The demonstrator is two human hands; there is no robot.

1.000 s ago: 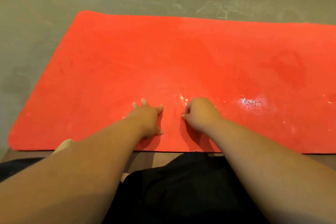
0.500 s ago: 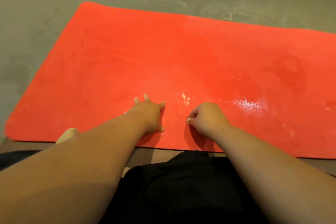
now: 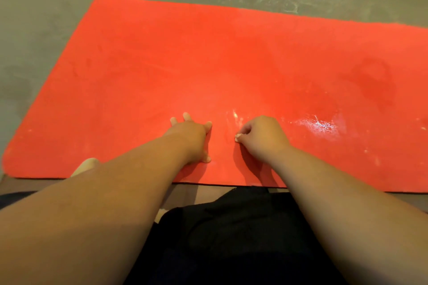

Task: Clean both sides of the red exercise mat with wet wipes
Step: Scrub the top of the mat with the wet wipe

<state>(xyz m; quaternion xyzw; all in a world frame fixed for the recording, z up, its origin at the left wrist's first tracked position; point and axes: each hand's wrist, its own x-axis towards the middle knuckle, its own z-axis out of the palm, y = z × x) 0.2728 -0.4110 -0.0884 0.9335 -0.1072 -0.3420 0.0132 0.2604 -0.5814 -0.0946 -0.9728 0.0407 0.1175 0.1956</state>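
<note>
Mat (image 3: 231,65) lay long axis left-to-right; left hand (image 3: 190,139) pressed flat on it, right hand (image 3: 264,136) beside, curled, contents unclear.

Warm, dim light; a white glare patch on the wet red mat (image 3: 319,125) at three o'clock. Soft shadows under both hands. Wide-angle bending at the edges; slightly soft throughout.

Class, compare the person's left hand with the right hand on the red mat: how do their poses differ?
The left hand presses spread, straight fingers on the mat; the right hand has its fingers curled under. The wet patch shines beside the right hand, away from the left hand. Both rest on the mat's near part.
</note>
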